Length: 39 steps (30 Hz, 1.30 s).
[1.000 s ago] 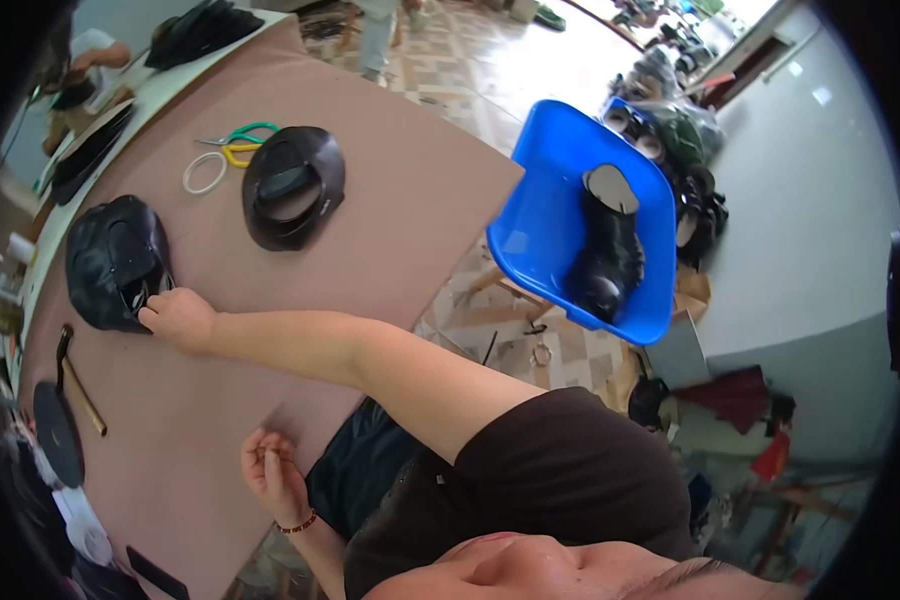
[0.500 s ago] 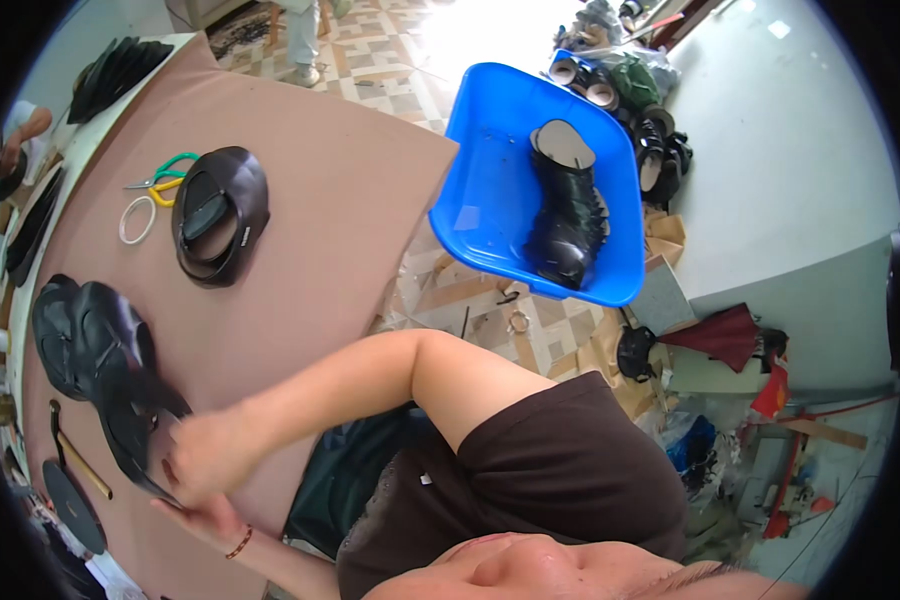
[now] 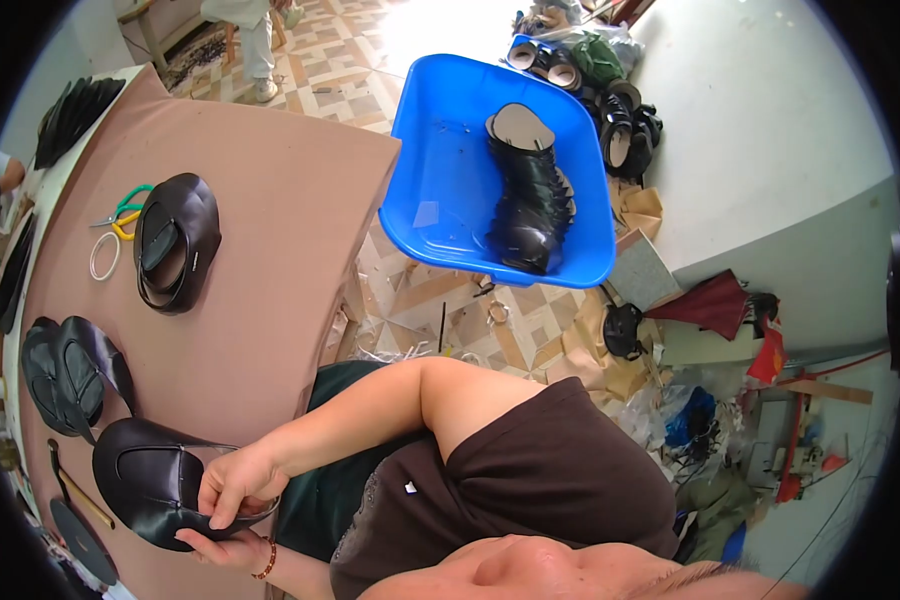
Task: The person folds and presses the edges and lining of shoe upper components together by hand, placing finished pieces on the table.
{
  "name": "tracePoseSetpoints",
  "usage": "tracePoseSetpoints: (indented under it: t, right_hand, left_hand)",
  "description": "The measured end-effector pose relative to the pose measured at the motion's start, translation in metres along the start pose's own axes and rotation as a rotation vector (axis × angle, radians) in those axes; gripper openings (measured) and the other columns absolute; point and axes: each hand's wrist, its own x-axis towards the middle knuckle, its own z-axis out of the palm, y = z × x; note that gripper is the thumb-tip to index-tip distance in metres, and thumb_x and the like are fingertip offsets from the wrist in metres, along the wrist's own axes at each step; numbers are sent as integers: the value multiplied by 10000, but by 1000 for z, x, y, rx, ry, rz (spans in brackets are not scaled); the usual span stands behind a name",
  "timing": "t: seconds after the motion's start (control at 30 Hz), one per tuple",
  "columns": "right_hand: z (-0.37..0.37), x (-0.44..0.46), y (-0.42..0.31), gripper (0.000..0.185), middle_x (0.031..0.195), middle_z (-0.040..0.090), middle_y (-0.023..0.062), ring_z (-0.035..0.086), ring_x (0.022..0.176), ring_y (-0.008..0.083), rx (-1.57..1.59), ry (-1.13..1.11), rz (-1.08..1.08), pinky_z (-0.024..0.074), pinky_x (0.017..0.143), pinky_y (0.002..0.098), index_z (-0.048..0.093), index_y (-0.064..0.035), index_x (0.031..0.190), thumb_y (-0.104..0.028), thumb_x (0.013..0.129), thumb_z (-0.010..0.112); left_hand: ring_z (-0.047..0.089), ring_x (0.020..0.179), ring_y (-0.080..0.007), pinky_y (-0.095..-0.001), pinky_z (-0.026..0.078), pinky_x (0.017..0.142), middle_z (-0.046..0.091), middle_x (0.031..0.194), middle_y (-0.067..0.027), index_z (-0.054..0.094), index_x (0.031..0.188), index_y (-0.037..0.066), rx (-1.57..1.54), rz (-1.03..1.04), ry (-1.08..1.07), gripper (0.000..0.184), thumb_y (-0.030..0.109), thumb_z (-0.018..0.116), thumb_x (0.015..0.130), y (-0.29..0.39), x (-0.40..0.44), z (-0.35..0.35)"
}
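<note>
A black leather shoe upper (image 3: pixel 145 475) with a stitched flap is held over the near edge of the table. My right hand (image 3: pixel 240 487) reaches into its opening, fingers bent and closed on the edge. From below, my left hand (image 3: pixel 228 552), with a beaded bracelet at the wrist, grips the lower rim with the thumb on the outside. Just beyond lie more black uppers (image 3: pixel 75 370), overlapping. Farther off, another black upper (image 3: pixel 178 240) rests beside green-and-yellow-handled scissors (image 3: pixel 125 215) and a roll of white tape (image 3: pixel 104 257).
A blue plastic tub (image 3: pixel 420 235) right of the table holds a stack of black pieces. A hammer (image 3: pixel 82 495) and a black disc (image 3: pixel 82 540) lie at the table's left. A dark red umbrella (image 3: pixel 705 303) and bags crowd the right. Another person's legs (image 3: pixel 258 50) show at the back.
The upper in my hands has turned from a thin, edge-on view to showing its broad front. My right hand, blurred before, is now steady at its opening. The whole view has shifted slightly.
</note>
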Motion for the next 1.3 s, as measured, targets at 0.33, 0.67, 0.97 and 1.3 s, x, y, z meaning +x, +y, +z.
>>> tracePoseSetpoints:
  t: [0.33,0.67,0.97,1.3]
  right_hand:
    - [12,-11,-33,65,811,566,114,585,739,285,-1944,294,-1368,466,603,372,594,-25,705,-52,701,653]
    - [35,-27,-40,86,680,604,120,605,681,329,-1317,506,-994,491,633,412,593,-20,697,-65,717,664]
    - [47,-29,-51,151,706,625,158,633,645,307,-1566,372,-765,507,595,404,618,12,718,-123,772,658]
    - [-22,8,-44,181,753,572,-9,543,618,76,-617,80,-472,443,551,216,600,-23,853,-190,906,646]
  left_hand:
    - [440,1215,-202,-349,301,1078,482,1286,-122,430,1258,-120,-306,-274,-220,467,272,471,1006,-1,6,9]
    - [519,1171,-246,-360,404,1011,522,1293,-166,478,1256,-112,210,-18,-188,404,177,523,978,0,-2,-11]
    - [524,1169,-257,-364,408,1016,512,1302,-185,416,1310,-112,21,-317,-248,483,153,538,926,-1,-17,-14]
    - [592,962,-189,-286,504,776,589,1121,-140,388,1358,-30,-122,-283,-423,447,164,451,961,8,-17,-8]
